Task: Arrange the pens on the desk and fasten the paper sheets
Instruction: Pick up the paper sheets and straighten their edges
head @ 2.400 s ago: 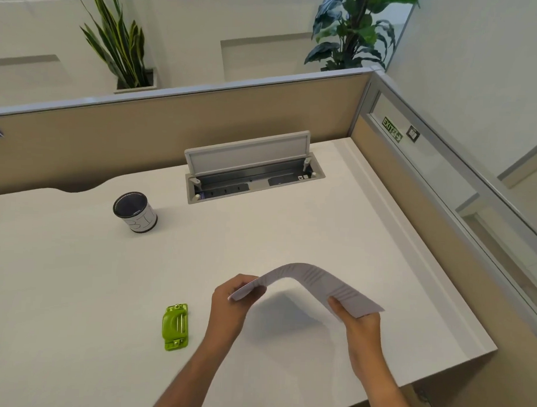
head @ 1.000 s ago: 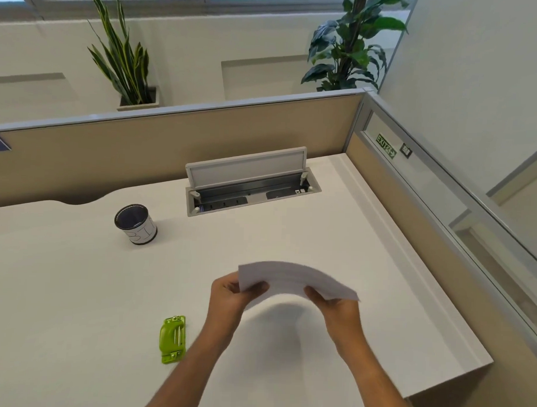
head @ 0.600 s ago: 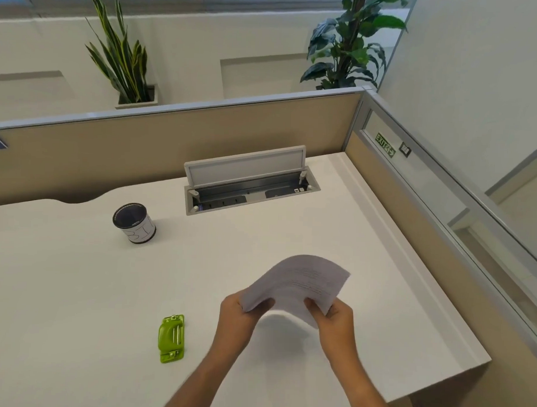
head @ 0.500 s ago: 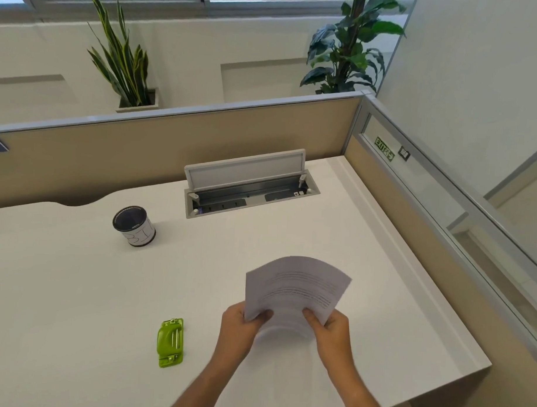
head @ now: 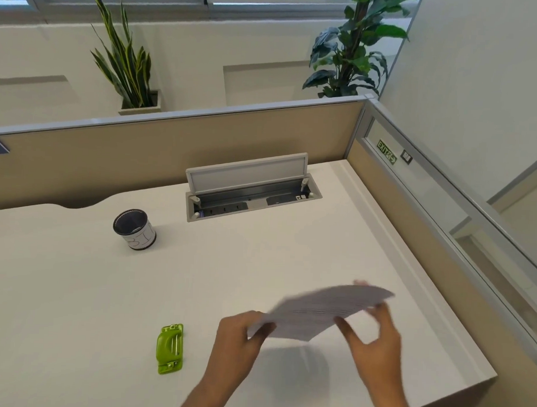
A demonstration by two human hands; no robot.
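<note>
While the left hand [head: 241, 336] pinches the paper sheets [head: 321, 310], the right hand [head: 370, 338] hovers beside them, fingers spread.

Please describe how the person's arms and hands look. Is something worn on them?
Both forearms are bare, with no sleeve in view. The left hand and right hand wear no glove. No ring, watch or bracelet can be seen, though the hands are a little blurred.

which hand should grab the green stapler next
Probably the left hand: the green stapler lies just to its left on the desk. It would first need to release the paper sheets, leaving them to the right hand.
</note>
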